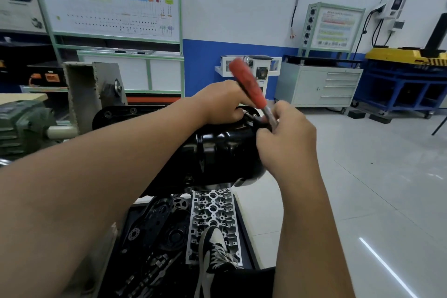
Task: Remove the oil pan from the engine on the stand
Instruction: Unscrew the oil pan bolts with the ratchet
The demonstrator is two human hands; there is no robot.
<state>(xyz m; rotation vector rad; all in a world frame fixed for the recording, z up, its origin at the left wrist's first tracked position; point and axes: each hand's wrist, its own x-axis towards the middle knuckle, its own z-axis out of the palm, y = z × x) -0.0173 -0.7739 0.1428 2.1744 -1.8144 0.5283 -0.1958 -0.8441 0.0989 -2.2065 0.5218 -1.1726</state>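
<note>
The engine stand (94,94) rises to the left of where I grip, its grey upright plate well beyond my left forearm; the green motor housing (21,126) sits further left still, away from my hands; the oil pan (225,150), glossy black and still seated on the engine, lies directly under my grip, its rounded sump bulging below both wrists and its bolted flange (121,112) running off to the left; below the pan and nearer me lies a bare aluminium cylinder head (212,210) on a dark tray (249,237), with black covers and a camshaft beside it, and my shoe (217,249) rests on the head; my left hand (222,104) curls over the far top edge of the pan, fingers bent round something at the rim, though what they pinch I cannot tell; my right hand (285,138) is closed round the metal shank of the ratchet (251,89), just beside my left hand; its red handle slants up and away to the left above my knuckles, blurred; the socket end sits between my two hands at the pan's edge.
</note>
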